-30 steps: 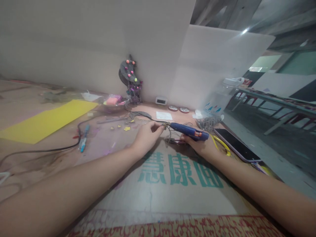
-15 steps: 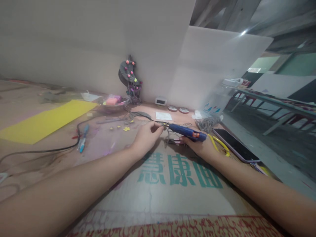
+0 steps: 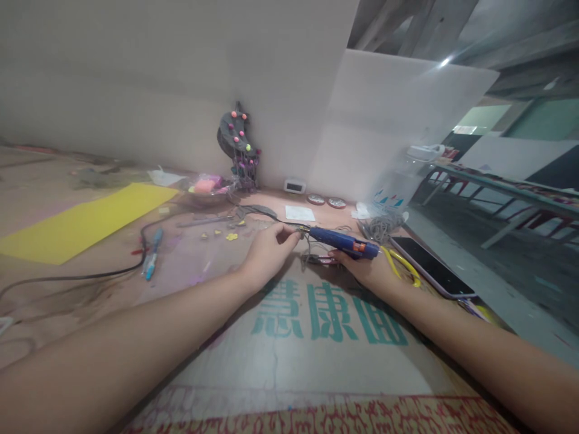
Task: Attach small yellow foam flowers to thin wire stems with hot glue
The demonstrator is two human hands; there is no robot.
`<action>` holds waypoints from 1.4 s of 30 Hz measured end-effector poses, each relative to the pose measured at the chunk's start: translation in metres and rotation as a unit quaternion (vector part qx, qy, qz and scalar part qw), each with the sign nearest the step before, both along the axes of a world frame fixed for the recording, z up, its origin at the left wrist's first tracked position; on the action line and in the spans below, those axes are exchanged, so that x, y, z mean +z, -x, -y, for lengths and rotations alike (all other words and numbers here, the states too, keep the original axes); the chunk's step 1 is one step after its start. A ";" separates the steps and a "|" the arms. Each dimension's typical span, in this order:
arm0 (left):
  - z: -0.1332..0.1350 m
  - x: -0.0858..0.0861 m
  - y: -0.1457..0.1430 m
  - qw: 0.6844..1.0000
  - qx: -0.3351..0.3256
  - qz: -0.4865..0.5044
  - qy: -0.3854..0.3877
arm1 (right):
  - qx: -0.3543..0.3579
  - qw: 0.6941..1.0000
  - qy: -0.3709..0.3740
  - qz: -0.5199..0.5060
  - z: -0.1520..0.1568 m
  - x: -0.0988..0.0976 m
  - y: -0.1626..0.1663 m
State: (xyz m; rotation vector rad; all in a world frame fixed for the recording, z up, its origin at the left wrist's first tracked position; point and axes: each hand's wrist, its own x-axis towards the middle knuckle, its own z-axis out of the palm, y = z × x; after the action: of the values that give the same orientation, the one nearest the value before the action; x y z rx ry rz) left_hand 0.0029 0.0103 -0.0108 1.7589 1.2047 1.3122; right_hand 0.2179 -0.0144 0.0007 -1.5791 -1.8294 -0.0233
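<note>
My right hand [image 3: 362, 268] is closed around a blue hot glue gun [image 3: 335, 239], with its metal nozzle pointing left. Close to the nozzle tip, my left hand [image 3: 271, 247] pinches something too small to make out between thumb and fingers. Thin grey cord [image 3: 309, 246] loops down from there, below the gun's barrel. A small dark and pinkish item [image 3: 316, 259] sits under the gun, beside my right fingertips, and its kind is unclear.
Yellow-handled scissors [image 3: 409, 268] and a phone [image 3: 432, 265] lie right of my right hand. Grey cord [image 3: 382, 226] is heaped behind them, near a clear bottle [image 3: 402, 181]. Leftward are a blue pen [image 3: 154, 256], yellow sheet [image 3: 90, 220] and black cable [image 3: 94, 275]. A decorated grey moon [image 3: 233, 135] leans on the wall.
</note>
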 end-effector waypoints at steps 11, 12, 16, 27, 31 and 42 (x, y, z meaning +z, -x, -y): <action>0.000 -0.001 0.000 1.000 -0.001 -0.006 -0.003 | 0.001 1.000 -0.014 0.010 -0.001 0.001 0.000; -0.001 -0.001 0.000 1.000 0.000 -0.006 -0.002 | 0.003 1.000 -0.016 0.010 0.000 0.001 0.000; -0.002 -0.002 0.000 1.000 -0.003 0.002 -0.002 | 0.011 1.000 -0.016 0.009 0.000 0.002 0.000; 0.001 0.001 0.000 1.000 0.002 -0.001 0.005 | 0.021 1.000 -0.018 0.002 0.002 0.005 0.002; 0.001 0.001 0.000 1.000 0.003 0.006 0.003 | 0.008 1.000 -0.017 -0.002 0.002 0.004 0.002; 0.002 0.003 0.001 1.000 0.005 0.004 -0.001 | 0.014 1.000 -0.024 -0.001 0.002 0.004 0.002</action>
State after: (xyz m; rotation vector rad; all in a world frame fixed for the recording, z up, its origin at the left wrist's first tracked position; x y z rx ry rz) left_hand 0.0024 0.0079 -0.0079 1.7495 1.2107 1.3255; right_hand 0.2156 -0.0160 0.0050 -1.5199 -1.8361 -0.0513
